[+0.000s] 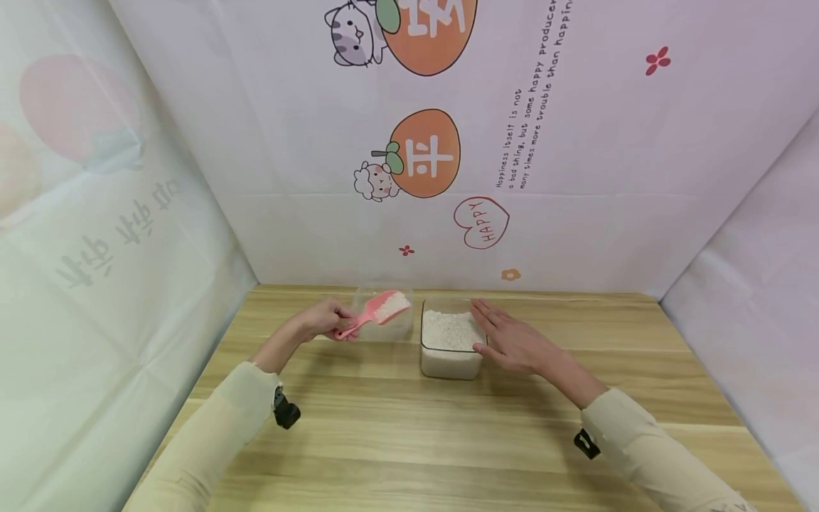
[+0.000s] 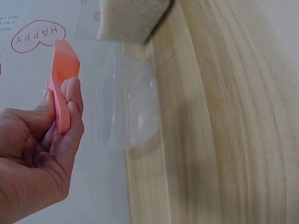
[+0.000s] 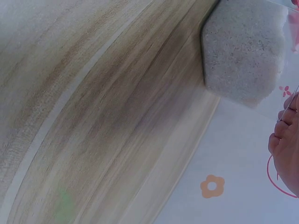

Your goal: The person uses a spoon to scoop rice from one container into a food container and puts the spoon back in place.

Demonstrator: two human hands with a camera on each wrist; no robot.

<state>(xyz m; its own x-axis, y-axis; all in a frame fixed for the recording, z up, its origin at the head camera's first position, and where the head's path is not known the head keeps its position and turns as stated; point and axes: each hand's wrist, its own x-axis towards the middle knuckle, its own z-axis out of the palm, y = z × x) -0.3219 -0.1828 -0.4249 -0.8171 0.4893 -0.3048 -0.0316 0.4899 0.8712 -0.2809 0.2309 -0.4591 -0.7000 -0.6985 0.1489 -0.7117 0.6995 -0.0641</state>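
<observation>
My left hand (image 1: 329, 320) grips the handle of a pink scoop (image 1: 377, 313), which carries a heap of white rice (image 1: 392, 306). Below the scoop stands a clear plastic container (image 1: 399, 328); the scoop overlaps it in the head view. In the left wrist view, thumb and fingers (image 2: 70, 105) pinch the scoop's handle. To the right, a clear square box (image 1: 451, 366) is filled with rice. My right hand (image 1: 512, 340) rests on that box's right rim with its fingers straight. Only a part of the right hand (image 3: 286, 140) shows in the right wrist view, beside the box (image 3: 245, 51).
A wooden table (image 1: 409, 441) runs under both containers. Behind it rises a white printed cloth wall (image 1: 576, 227), with more cloth at the left (image 1: 115, 270) and right (image 1: 755, 249). Both containers stand near the table's back edge.
</observation>
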